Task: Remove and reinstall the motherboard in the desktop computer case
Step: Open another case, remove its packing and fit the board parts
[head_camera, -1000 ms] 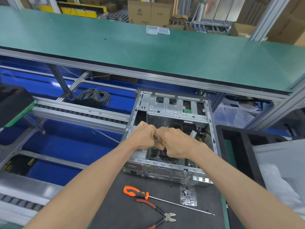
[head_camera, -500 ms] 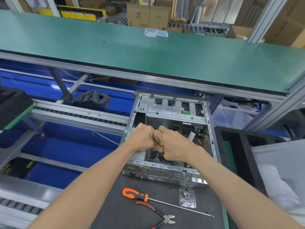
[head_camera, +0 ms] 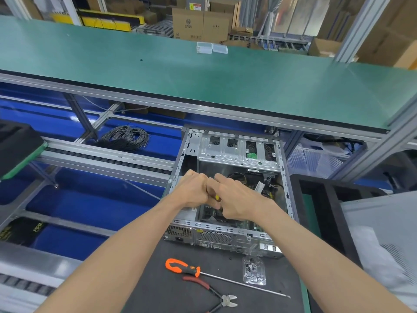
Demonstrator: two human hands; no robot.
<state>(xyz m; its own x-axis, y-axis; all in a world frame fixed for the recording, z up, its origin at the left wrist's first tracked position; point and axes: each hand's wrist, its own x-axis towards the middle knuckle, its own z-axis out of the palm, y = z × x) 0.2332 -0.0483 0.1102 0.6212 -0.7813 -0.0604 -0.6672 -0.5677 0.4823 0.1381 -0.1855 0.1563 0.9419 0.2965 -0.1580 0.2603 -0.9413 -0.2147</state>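
Gripping: both hands met over the open computer case (head_camera: 228, 193) at the centre of the frame, fingers curled.
Left hand (head_camera: 191, 193): its grip was curled round something small; I cannot tell what.
Right hand (head_camera: 239, 202): its grip pinched a small yellow part (head_camera: 217, 197), touching the left hand.
Motherboard (head_camera: 214, 214): inside the case, lower middle, mostly hidden under the hands.
Case: lay open-side up on the dark mat (head_camera: 158, 288), under the green counter (head_camera: 203, 80).
Tools: an orange-handled screwdriver (head_camera: 182, 266) and red-handled cutters (head_camera: 212, 290) lay on the mat near the lower centre.
Clear plastic piece (head_camera: 253, 271): just beside the case's near edge.
Cable coil (head_camera: 125, 137): left of the case.
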